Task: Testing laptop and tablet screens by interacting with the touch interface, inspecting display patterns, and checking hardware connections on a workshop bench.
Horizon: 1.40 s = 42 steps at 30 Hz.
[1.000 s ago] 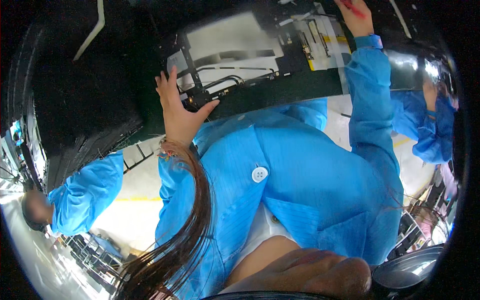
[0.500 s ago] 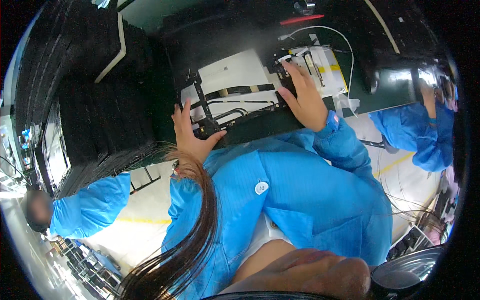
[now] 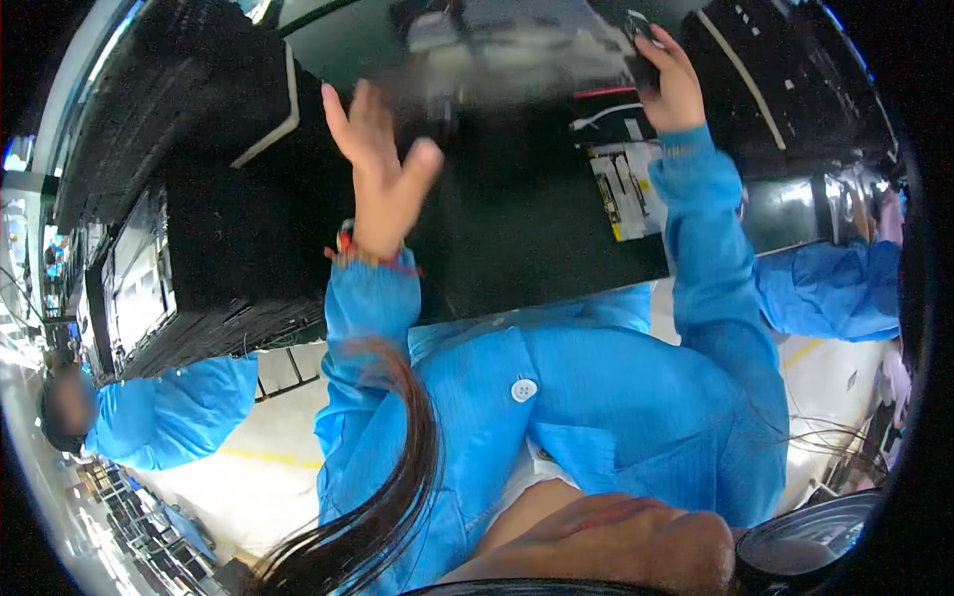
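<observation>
At the far side of the dark green work surface, my right hand grips the dark right end of a flat panel. The panel is pale with a dark rim, smeared by motion, and partly cut by the top edge of the picture. It looks like the black-framed panel that lay between my hands before. My left hand is raised near the panel's left end, its fingers and thumb spread, with nothing visible in it. Below my right hand lies a white and yellow plate with black strips, partly covered by my sleeve.
Tall stacks of black trays crowd the left, a beige strip along them. Another black stack is at the far right. A red strip and white cable lie near my right wrist. People in blue work on both sides.
The panel has left the near part of the surface and moved to the far side. Both hands have moved away from me. My left hand has come off it; my right holds its end.
</observation>
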Tool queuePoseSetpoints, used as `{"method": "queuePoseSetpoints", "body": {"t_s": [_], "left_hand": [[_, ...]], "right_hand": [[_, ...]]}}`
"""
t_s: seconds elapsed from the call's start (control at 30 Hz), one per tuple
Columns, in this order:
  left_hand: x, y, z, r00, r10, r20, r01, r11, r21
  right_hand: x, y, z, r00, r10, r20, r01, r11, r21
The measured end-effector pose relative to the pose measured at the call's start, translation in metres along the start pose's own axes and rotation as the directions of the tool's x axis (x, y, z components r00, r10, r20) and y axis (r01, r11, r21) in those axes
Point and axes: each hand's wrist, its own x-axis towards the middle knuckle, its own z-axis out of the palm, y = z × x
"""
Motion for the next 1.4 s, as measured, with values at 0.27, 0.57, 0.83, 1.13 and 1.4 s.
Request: {"method": "queuePoseSetpoints", "body": {"t_s": [0.27, 0.57, 0.83, 1.13, 1.4], "left_hand": [[0.021, -0.069, -0.046, 0.996, -0.080, -0.035, 0.079, 0.660, 0.747], [0.017, -0.108, -0.060, 0.952, -0.271, -0.145, 0.266, 0.490, 0.830], [0.024, -0.107, -0.059, 0.953, -0.267, -0.141, 0.266, 0.522, 0.810], [0.019, -0.098, -0.059, 0.951, -0.281, -0.128, 0.264, 0.527, 0.808], [-0.019, -0.037, -0.030, 0.969, -0.167, -0.185, 0.238, 0.402, 0.884]], "right_hand": [[0.177, 0.056, -0.017, 0.971, -0.209, -0.119, 0.149, 0.910, -0.386], [0.236, 0.052, -0.068, 0.973, -0.036, 0.226, 0.216, -0.186, -0.959], [0.127, 0.049, -0.029, 0.959, 0.225, 0.171, 0.270, -0.549, -0.791], [0.039, 0.124, 0.043, 0.842, 0.206, 0.498, 0.391, 0.403, -0.828], [-0.023, 0.100, 0.055, 0.903, 0.130, 0.409, 0.277, 0.550, -0.788]]}}
